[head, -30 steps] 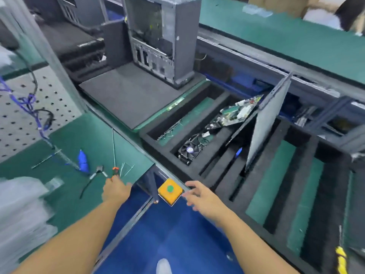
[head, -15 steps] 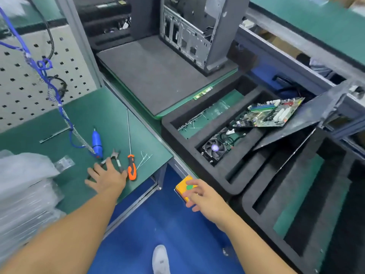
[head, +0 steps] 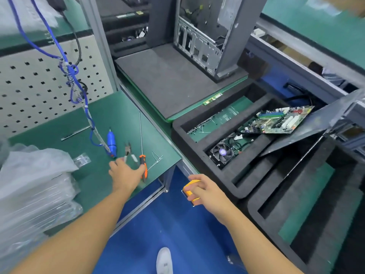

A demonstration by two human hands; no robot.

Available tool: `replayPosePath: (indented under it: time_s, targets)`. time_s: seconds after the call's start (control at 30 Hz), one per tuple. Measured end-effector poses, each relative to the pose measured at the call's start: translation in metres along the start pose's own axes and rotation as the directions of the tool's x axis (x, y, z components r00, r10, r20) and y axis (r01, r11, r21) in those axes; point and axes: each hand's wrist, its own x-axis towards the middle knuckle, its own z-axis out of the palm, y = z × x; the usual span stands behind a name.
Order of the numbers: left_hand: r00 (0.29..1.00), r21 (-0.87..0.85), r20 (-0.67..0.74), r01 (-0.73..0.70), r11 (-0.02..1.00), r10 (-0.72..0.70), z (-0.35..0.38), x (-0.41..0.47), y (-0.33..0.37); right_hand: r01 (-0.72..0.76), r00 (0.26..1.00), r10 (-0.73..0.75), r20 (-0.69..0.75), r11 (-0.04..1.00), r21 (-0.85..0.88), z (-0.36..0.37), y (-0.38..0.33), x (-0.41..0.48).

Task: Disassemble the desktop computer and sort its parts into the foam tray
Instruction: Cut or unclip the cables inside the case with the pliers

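The opened grey computer case [head: 207, 36] stands upright on a dark foam pad [head: 173, 84] at the back. To its right the black foam tray [head: 197, 139] holds a green motherboard [head: 280, 121], a cooler fan [head: 222, 153] and a grey side panel [head: 316, 131] leaning across its slots. My left hand [head: 126, 173] lies open on the green bench, fingers at the pliers [head: 128, 151], thumb against the orange-handled screwdriver [head: 143, 167]. My right hand [head: 205, 190] rests with curved fingers on a yellow button box [head: 189, 191] at the tray's front corner.
A blue power screwdriver [head: 111, 141] on a blue coiled cable lies beside the pliers. Loose cable ties [head: 156, 161] lie near the bench edge. Clear plastic bags [head: 29, 184] are heaped at the left, below a pegboard [head: 39, 86]. A second foam tray [head: 276, 194] sits at the right.
My left hand has slid forward onto the pliers and the screwdriver handle. My right hand has come down over the yellow button box. The camera has swung left and down.
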Motion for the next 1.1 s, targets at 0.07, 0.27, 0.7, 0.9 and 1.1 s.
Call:
replayPosePath:
  time_s: [0.07, 0.27, 0.7, 0.9, 1.1]
  targets:
    - [0.981, -0.227, 0.101, -0.139, 0.964, 0.166, -0.003, -0.025, 0.029, 0.017, 1.0, -0.017, 0.002, 0.999, 0.044, -0.002, -0.006, -0.007]
    - [0.669, -0.63, 0.585, 0.019, 0.776, 0.458, 0.014, -0.127, 0.141, 0.133, 0.987, -0.147, 0.067, 0.974, 0.182, -0.042, -0.023, -0.041]
    - [0.167, -0.623, 0.582, -0.537, 0.569, 0.796, 0.118, -0.363, 0.318, 0.481, 0.861, -0.239, -0.45, 0.672, 0.563, -0.235, 0.053, -0.232]
    - [0.098, -0.694, 0.457, -0.582, 0.423, 0.884, 0.188, -0.508, 0.363, 0.641, 0.741, -0.277, -0.612, 0.563, 0.521, -0.331, 0.129, -0.334]
    - [0.034, -0.68, 0.493, -0.608, 0.41, 0.869, 0.271, -0.635, 0.376, 0.639, 0.73, -0.133, -0.671, 0.481, 0.6, -0.423, 0.228, -0.418]
